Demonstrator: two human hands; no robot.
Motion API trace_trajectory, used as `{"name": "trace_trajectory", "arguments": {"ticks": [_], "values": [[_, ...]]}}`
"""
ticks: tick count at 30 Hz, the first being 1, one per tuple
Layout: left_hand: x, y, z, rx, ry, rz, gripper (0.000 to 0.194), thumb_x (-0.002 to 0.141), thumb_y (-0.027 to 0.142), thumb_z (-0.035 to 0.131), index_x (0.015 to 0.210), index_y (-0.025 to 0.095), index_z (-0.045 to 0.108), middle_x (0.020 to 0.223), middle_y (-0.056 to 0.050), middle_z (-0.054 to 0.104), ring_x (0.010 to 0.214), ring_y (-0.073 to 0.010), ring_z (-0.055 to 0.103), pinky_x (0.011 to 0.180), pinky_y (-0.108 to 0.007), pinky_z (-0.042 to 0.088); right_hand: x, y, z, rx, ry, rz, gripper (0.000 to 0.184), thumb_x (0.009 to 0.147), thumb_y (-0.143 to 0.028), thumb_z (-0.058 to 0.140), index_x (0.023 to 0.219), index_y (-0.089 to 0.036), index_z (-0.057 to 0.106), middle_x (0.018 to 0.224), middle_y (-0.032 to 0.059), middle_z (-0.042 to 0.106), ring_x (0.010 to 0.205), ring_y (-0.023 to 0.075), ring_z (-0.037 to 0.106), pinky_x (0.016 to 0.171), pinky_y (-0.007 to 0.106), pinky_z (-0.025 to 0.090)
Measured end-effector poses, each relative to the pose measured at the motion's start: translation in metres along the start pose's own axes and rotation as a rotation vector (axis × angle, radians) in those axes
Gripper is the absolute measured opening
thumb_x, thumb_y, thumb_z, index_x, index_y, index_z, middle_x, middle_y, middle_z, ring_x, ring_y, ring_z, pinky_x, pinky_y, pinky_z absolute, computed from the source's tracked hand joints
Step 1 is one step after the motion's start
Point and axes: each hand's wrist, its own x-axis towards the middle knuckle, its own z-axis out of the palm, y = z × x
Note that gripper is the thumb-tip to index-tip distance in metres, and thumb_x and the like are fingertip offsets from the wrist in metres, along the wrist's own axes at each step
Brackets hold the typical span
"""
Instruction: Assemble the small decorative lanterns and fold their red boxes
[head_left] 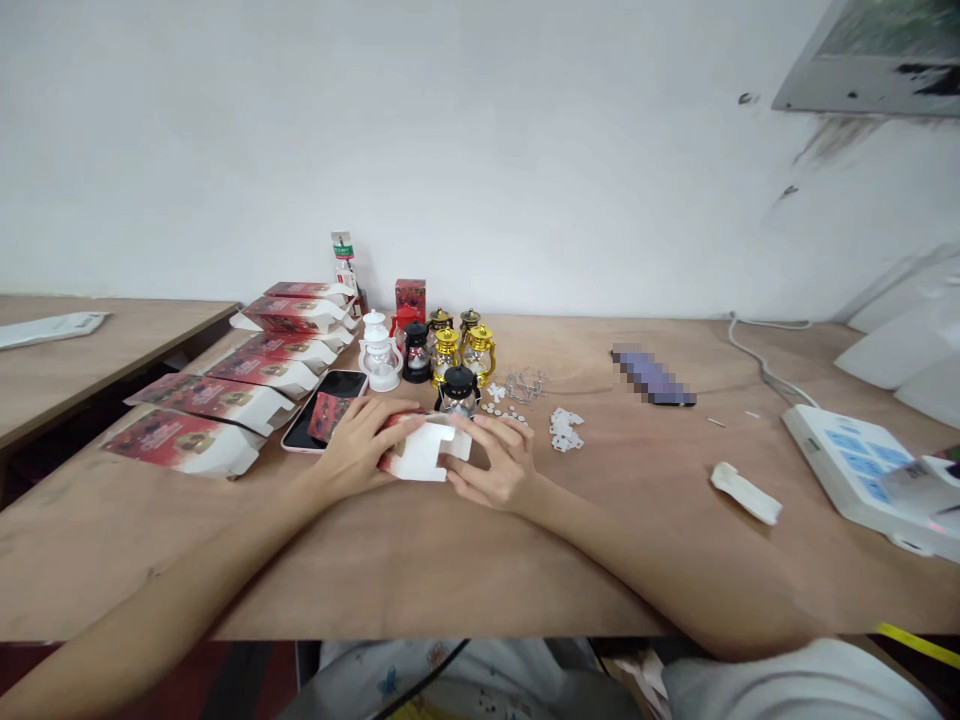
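Between my two hands is a small red and white cardboard box (420,455), its white flaps facing right. My left hand (360,445) grips the red printed side. The fingers of my right hand (501,465) are bent around the white flaps at the other end. Just behind the box stands a black miniature lantern (457,388), partly hidden by it. Further back are a white lantern (380,352), another black lantern (416,355), a red lantern (403,325) and several gold and bronze ones (478,355).
Several flattened-looking red cartons (176,443) lie in a row at left, beside a phone (346,384). White discs (510,412), wire handles (527,385) and white plastic pieces (566,430) lie right of the lanterns. A white device (847,465) stands far right.
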Motion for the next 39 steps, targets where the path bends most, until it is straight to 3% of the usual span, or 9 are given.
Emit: {"name": "trace_trajectory", "arguments": {"ticks": [5,10,13,19,23,26,32,39], "values": [[0.0,0.004,-0.003,0.09,-0.063,-0.028,0.031,0.083,0.031,0.061,0.113,0.038,0.061,0.112,-0.002,0.066,0.105,-0.0218,0.057,0.09,-0.04,0.04,-0.001,0.001,0.001,0.084,-0.064,0.052,0.008,0.075,-0.031,0.069,0.075,-0.024,0.065,0.121,0.0086,0.06,0.112,0.0268,0.047,0.09,0.043,0.034],[-0.001,0.002,-0.002,0.081,0.035,0.045,0.031,0.08,0.041,0.065,0.111,0.042,0.063,0.112,-0.004,0.064,0.102,-0.0231,0.057,0.089,-0.042,0.04,0.001,0.002,0.002,0.082,-0.104,0.149,0.007,0.082,-0.029,0.061,0.083,-0.023,0.065,0.109,0.0082,0.064,0.102,0.0228,0.054,0.085,0.038,0.04],[-0.004,-0.002,0.001,0.108,0.06,0.051,0.027,0.081,0.044,0.063,0.108,0.04,0.064,0.112,-0.005,0.064,0.102,-0.0236,0.058,0.087,-0.043,0.041,0.002,0.001,0.002,0.071,-0.118,0.203,0.012,0.085,-0.026,0.056,0.092,-0.019,0.063,0.108,0.0116,0.064,0.095,0.0217,0.057,0.081,0.036,0.043],[0.0,0.0,-0.003,0.138,0.093,0.071,0.025,0.085,0.027,0.058,0.105,0.039,0.064,0.109,-0.004,0.065,0.1,-0.0218,0.058,0.085,-0.041,0.042,0.001,0.002,0.001,0.131,-0.163,0.227,0.03,0.086,-0.032,0.056,0.109,-0.013,0.056,0.113,0.0173,0.06,0.097,0.0234,0.059,0.08,0.036,0.045],[0.003,0.003,-0.007,0.097,0.095,0.047,0.024,0.082,0.035,0.061,0.106,0.033,0.062,0.111,-0.008,0.063,0.102,-0.0235,0.058,0.082,-0.041,0.043,0.002,0.003,0.002,0.197,-0.154,0.206,0.029,0.087,-0.032,0.056,0.109,-0.014,0.054,0.106,0.0158,0.064,0.092,0.022,0.061,0.076,0.035,0.046],[0.005,0.007,-0.007,0.067,0.126,0.047,0.032,0.078,0.043,0.065,0.105,0.028,0.058,0.11,-0.011,0.062,0.1,-0.0237,0.059,0.081,-0.04,0.044,0.003,0.003,0.003,0.3,-0.096,0.172,0.025,0.088,-0.025,0.053,0.111,-0.015,0.051,0.093,0.0108,0.066,0.08,0.0186,0.063,0.07,0.032,0.047],[0.011,0.018,-0.011,-0.012,0.216,0.098,0.04,0.07,0.041,0.071,0.101,0.025,0.05,0.111,-0.011,0.06,0.102,-0.0245,0.059,0.081,-0.04,0.047,-0.001,0.002,0.006,0.561,0.02,0.18,0.032,0.087,-0.02,0.047,0.119,-0.019,0.042,0.088,0.0084,0.063,0.076,0.0187,0.061,0.064,0.034,0.051],[0.014,0.03,-0.015,-0.085,0.193,0.06,0.055,0.073,0.035,0.059,0.126,0.024,0.046,0.11,-0.013,0.058,0.098,-0.0258,0.058,0.081,-0.043,0.046,-0.002,-0.011,-0.003,0.89,0.02,0.297,0.025,0.089,-0.032,0.042,0.111,-0.02,0.047,0.086,0.0079,0.057,0.076,0.0187,0.059,0.059,0.031,0.052]]}}
